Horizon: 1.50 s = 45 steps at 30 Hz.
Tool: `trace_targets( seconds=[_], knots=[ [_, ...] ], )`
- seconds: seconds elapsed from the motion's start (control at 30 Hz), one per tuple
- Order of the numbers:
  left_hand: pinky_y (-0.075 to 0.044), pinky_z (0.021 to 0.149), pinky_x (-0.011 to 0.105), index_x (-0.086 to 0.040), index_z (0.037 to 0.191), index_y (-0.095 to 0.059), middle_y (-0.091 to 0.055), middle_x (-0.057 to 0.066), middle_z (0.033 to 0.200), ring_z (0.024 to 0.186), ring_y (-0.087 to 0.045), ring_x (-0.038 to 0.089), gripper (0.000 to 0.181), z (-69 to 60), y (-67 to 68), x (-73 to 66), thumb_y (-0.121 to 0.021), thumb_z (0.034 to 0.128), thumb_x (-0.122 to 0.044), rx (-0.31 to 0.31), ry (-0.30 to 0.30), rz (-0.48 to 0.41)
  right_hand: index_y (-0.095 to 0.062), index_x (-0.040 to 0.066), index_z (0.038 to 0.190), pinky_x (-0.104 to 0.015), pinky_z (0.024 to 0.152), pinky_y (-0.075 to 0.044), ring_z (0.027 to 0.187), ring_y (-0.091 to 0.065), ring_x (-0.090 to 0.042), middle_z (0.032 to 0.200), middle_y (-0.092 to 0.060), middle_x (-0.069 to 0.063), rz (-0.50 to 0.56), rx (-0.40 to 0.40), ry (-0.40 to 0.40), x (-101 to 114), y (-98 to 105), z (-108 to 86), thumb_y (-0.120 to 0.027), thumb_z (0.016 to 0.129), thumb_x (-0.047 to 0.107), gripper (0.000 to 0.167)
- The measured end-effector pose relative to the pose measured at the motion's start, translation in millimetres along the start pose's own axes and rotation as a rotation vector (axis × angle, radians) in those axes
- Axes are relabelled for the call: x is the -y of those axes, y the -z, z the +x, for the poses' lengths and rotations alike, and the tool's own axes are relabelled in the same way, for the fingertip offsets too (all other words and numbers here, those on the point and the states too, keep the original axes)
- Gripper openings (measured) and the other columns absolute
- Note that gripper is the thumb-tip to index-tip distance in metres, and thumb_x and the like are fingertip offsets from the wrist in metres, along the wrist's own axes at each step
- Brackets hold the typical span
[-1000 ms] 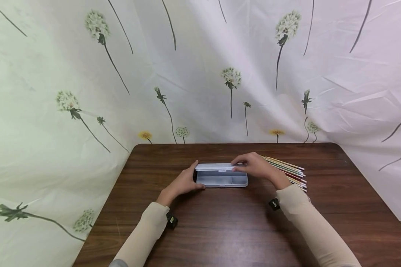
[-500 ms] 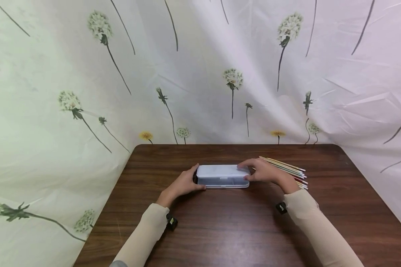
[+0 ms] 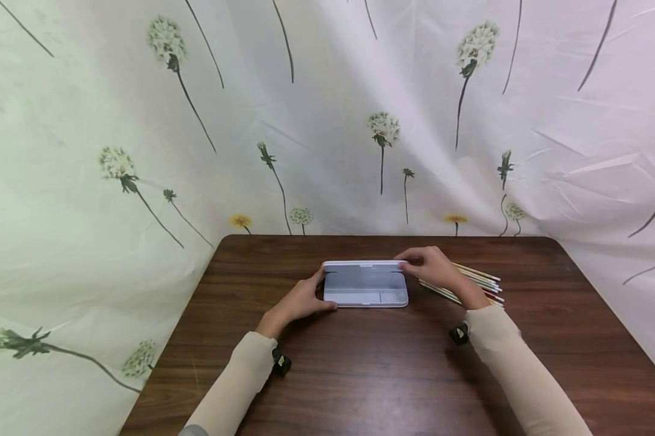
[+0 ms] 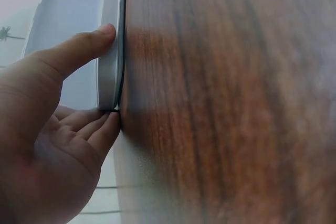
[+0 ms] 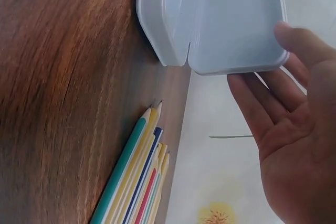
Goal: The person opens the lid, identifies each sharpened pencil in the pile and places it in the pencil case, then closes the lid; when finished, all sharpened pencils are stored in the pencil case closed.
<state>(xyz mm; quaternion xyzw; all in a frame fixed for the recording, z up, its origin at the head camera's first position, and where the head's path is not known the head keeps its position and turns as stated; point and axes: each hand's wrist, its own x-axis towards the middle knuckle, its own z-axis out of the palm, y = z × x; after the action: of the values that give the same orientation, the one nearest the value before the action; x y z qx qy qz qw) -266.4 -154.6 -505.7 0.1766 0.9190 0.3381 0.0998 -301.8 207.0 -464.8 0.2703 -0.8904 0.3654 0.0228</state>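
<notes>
A pale grey-white pencil case (image 3: 360,298) lies on the table with its hinged lid (image 5: 239,19) raised at the back. Inside the base, a divider sets off a small compartment at the right; no contents show. My left hand (image 3: 302,298) grips the left end of the base, thumb on its front wall (image 4: 108,72) and fingers around the end. At the lid's right edge, my right hand (image 3: 435,269) pinches it, thumb on the inner face and fingers behind. Several pencils (image 3: 477,277) lie in a loose bundle right of the case, partly hidden by my right hand.
The brown wood table (image 3: 349,363) has its far edge close to a white curtain (image 3: 327,121) printed with dandelions. In the right wrist view, the pencils (image 5: 134,177) in green, yellow, blue and red lie near the case's right end.
The lid first swung down toward the base, then back up to upright, with my right hand on it. My left hand has stayed at the case's left end.
</notes>
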Motion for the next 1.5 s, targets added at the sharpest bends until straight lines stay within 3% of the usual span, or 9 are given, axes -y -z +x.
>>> trace_targets(
  seconds=[0.33, 0.57, 0.67, 0.9, 1.27, 1.4, 1.5],
  knots=[
    [-0.041, 0.123, 0.054, -0.004, 0.170, -0.025, -0.038, 0.023, 0.169, 0.153, -0.044, 0.038, 0.103, -2.4, 0.0, -2.8, -0.086, 0.0921, -0.035, 0.005, 0.001, 0.009, -0.075, 0.005, 0.119, -0.045, 0.091, -0.059, 0.109, -0.075, -0.031, 0.116, -0.079, -0.015, 0.089, -0.155, -0.106, -4.7, -3.2, 16.6, -0.073, 0.103, 0.017, 0.020],
    [-0.042, 0.122, 0.053, -0.004, 0.169, -0.027, -0.042, 0.023, 0.167, 0.152, -0.046, 0.036, 0.100, -4.0, -0.1, -2.4, -0.085, 0.0938, -0.034, 0.010, 0.006, 0.026, -0.073, 0.002, 0.116, -0.025, 0.076, -0.058, 0.099, -0.075, -0.039, 0.113, -0.077, -0.020, 0.144, -0.255, -0.193, -15.7, -13.4, 27.9, -0.070, 0.104, 0.012, 0.016],
    [-0.042, 0.122, 0.052, -0.005, 0.169, -0.029, -0.042, 0.021, 0.167, 0.153, -0.046, 0.035, 0.098, -4.3, -0.2, -1.7, -0.084, 0.0941, -0.035, 0.008, -0.002, 0.031, -0.074, 0.000, 0.123, -0.025, 0.076, -0.058, 0.099, -0.074, -0.043, 0.117, -0.076, -0.022, 0.153, -0.284, -0.219, -21.6, -18.4, 32.1, -0.068, 0.105, 0.009, 0.021],
    [-0.044, 0.121, 0.051, -0.004, 0.167, -0.032, -0.043, 0.021, 0.167, 0.152, -0.047, 0.034, 0.096, -4.8, 0.0, -1.8, -0.084, 0.0938, -0.036, 0.010, -0.014, 0.043, -0.069, -0.002, 0.137, -0.046, 0.087, -0.063, 0.108, -0.073, -0.048, 0.130, -0.071, -0.028, 0.200, -0.258, -0.326, -27.2, -28.0, 37.1, -0.063, 0.106, 0.003, 0.032],
    [-0.042, 0.123, 0.049, -0.006, 0.168, -0.032, -0.042, 0.017, 0.168, 0.154, -0.045, 0.031, 0.096, -2.9, 0.0, -2.6, -0.084, 0.0941, -0.038, 0.010, -0.010, 0.033, -0.071, 0.002, 0.139, -0.028, 0.078, -0.058, 0.108, -0.075, -0.036, 0.136, -0.069, -0.025, 0.200, -0.245, -0.459, -31.2, -34.8, 41.9, -0.060, 0.109, 0.007, 0.032],
    [-0.041, 0.124, 0.050, -0.007, 0.168, -0.031, -0.041, 0.017, 0.169, 0.155, -0.044, 0.031, 0.096, -1.9, -0.6, -0.9, -0.084, 0.0941, -0.039, 0.013, -0.002, 0.034, -0.071, 0.003, 0.139, -0.029, 0.079, -0.060, 0.106, -0.075, -0.033, 0.136, -0.070, -0.024, 0.206, -0.236, -0.483, -30.9, -34.7, 42.7, -0.061, 0.108, 0.007, 0.032],
    [-0.042, 0.123, 0.050, -0.007, 0.168, -0.031, -0.041, 0.017, 0.169, 0.155, -0.044, 0.032, 0.097, -1.5, -0.8, 0.7, -0.083, 0.0941, -0.040, 0.010, 0.004, 0.035, -0.070, 0.003, 0.139, -0.038, 0.086, -0.063, 0.107, -0.075, -0.035, 0.136, -0.070, -0.024, 0.219, -0.226, -0.474, -29.6, -32.7, 43.0, -0.060, 0.109, 0.008, 0.033]
  ],
)
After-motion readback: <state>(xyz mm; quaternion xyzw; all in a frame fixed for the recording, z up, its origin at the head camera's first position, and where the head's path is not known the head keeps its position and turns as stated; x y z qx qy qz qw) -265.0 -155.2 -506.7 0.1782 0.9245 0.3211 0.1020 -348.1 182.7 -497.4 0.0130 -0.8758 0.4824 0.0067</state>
